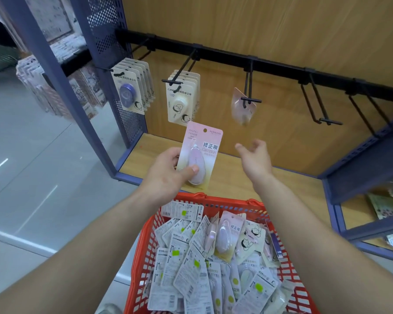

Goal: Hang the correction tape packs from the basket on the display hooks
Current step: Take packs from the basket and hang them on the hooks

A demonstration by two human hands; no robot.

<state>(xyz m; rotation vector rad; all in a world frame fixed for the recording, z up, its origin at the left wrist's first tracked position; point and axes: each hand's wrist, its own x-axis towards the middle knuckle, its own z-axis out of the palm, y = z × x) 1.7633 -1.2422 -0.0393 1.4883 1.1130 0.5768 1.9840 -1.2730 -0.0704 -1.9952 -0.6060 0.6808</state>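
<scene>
Pink pack (pixel 201 152) upright, pinched by left hand (pixel 168 173), right hand (pixel 255 159) beside it, fingers relaxed

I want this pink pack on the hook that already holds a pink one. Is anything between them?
Nothing visible: open air lies between the pink pack in the left hand and that hook.

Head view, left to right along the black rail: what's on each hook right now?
Purple packs → cream packs → single pink pack → bare hook → second bare hook at the far right.
</scene>
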